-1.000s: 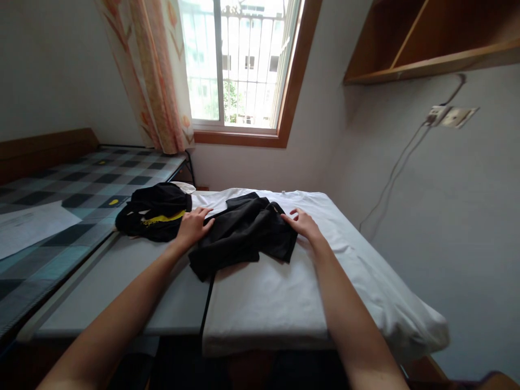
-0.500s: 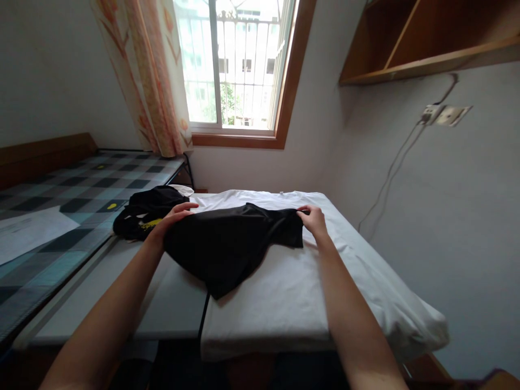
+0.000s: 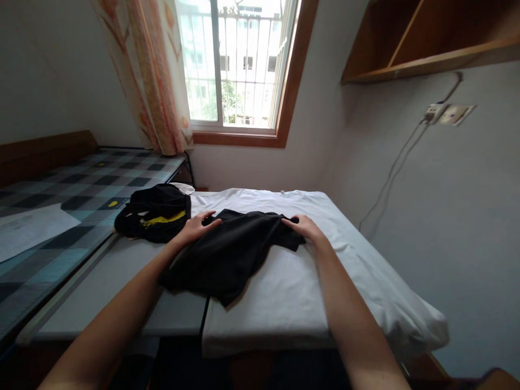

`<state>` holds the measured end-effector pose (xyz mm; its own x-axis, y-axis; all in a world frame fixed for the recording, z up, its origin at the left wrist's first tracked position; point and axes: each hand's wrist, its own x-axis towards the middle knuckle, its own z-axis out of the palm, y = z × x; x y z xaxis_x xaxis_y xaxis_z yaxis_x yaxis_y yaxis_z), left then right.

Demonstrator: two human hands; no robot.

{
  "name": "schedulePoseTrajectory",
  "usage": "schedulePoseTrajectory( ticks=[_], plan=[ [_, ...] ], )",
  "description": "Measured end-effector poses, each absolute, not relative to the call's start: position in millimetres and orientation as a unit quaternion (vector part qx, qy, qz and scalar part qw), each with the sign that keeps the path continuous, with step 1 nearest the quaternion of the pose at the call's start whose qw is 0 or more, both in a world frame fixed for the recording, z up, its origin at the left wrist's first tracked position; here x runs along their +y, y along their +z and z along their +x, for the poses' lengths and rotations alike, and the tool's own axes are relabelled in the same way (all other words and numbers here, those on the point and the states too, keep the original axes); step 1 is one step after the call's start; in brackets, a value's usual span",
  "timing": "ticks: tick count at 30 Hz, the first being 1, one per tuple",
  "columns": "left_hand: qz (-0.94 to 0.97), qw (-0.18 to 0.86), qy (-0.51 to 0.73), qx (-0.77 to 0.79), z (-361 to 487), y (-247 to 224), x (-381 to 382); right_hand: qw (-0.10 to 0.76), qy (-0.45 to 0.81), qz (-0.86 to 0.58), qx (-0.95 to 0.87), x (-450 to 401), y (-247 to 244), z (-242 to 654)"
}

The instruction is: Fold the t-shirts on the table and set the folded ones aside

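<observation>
A black garment [image 3: 227,249] lies crumpled across the bed's white cover and a pale board; one end looks like a short sleeve or leg, and its exact kind is unclear. My left hand [image 3: 197,227] rests on its upper left edge, thumb and fingers stretched apart. At the garment's right end, my right hand [image 3: 306,227] pinches the cloth between thumb and fingers. Just left of my left hand sits a bundled black garment with a yellow print [image 3: 162,216].
The white-covered bed [image 3: 276,309] adjoins a pale board [image 3: 122,292]. To the left, a checked mattress [image 3: 81,189] carries paper sheets [image 3: 36,227]. A window [image 3: 244,70] and curtain [image 3: 158,81] are behind. A wall shelf [image 3: 426,59] hangs above a socket with cables [image 3: 436,114].
My left hand has slid right along the garment's upper edge, and its fingers have spread. The garment's left part has sagged towards me. My right hand has shifted slightly left and lower.
</observation>
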<state>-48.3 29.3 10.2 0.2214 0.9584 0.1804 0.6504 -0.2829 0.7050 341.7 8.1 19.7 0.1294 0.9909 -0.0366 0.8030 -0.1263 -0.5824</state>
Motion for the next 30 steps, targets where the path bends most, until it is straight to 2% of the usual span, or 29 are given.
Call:
schedulePoseTrajectory(
  ticks=[4, 7, 10, 14, 18, 21, 24, 26, 28, 30],
  plan=[
    [0.810, 0.210, 0.203, 0.508, -46.2, 18.4, 16.6, 0.186, 0.337, -0.601, -0.700, 1.0, 31.9, 333.1],
    [0.852, 0.200, 0.107, 0.472, -50.2, 25.0, 10.3, 0.173, 0.308, -0.551, -0.756, -0.2, 31.0, 320.1],
    [0.866, 0.216, 0.072, 0.446, -54.2, 28.3, 6.9, 0.220, 0.283, -0.504, -0.786, 1.7, 22.6, 301.0],
    [0.871, 0.229, 0.128, 0.416, -52.9, 28.2, 5.5, 0.330, 0.368, -0.417, -0.763, 1.7, 14.5, 273.3],
    [0.852, 0.253, 0.229, 0.398, -48.9, 33.2, 6.6, 0.484, 0.520, -0.386, -0.589, -2.9, 14.0, 258.4],
    [0.763, 0.342, 0.366, 0.409, -46.7, 44.8, 5.5, 0.544, 0.583, -0.376, -0.473, -2.8, 14.9, 264.1],
    [0.630, 0.454, 0.483, 0.405, -42.7, 56.0, 1.5, 0.604, 0.546, -0.391, -0.430, 5.6, 14.9, 283.1],
    [0.603, 0.466, 0.505, 0.404, -39.0, 58.0, -0.3, 0.642, 0.473, -0.421, -0.432, 14.7, 13.5, 298.3],
    [0.646, 0.401, 0.498, 0.416, -35.9, 54.5, 0.4, 0.664, 0.366, -0.463, -0.458, 24.1, 10.0, 312.2],
    [0.718, 0.271, 0.478, 0.427, -34.8, 47.5, 3.1, 0.650, 0.254, -0.520, -0.492, 31.4, 4.9, 323.2]
  ],
)
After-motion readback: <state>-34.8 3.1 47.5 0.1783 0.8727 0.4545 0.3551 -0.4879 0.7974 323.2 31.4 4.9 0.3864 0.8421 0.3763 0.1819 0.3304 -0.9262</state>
